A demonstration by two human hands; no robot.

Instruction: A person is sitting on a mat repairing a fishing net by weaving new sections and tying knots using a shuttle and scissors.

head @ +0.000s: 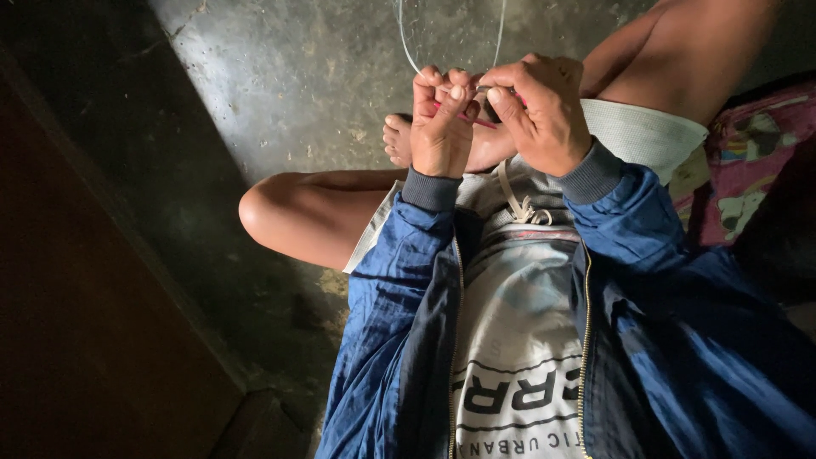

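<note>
Bare concrete floor (280, 76) open at upper left. Left hand (440, 127) and right hand (544, 110), raised upper centre, both pinched shut on thin wire loop (406, 47); red strand (480, 121) between them.

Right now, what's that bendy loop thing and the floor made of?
The loop looks like thin wire or clear plastic line: pale, glossy, holding a smooth curve; which one is unclear. Both hands, left hand and right hand, pinch it. The floor looks like bare concrete: grey, matte, blotchy, cracked.

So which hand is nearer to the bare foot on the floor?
Left. The left hand sits right beside the foot, nearly overlapping it; the right hand is farther off, on the other side.
</note>
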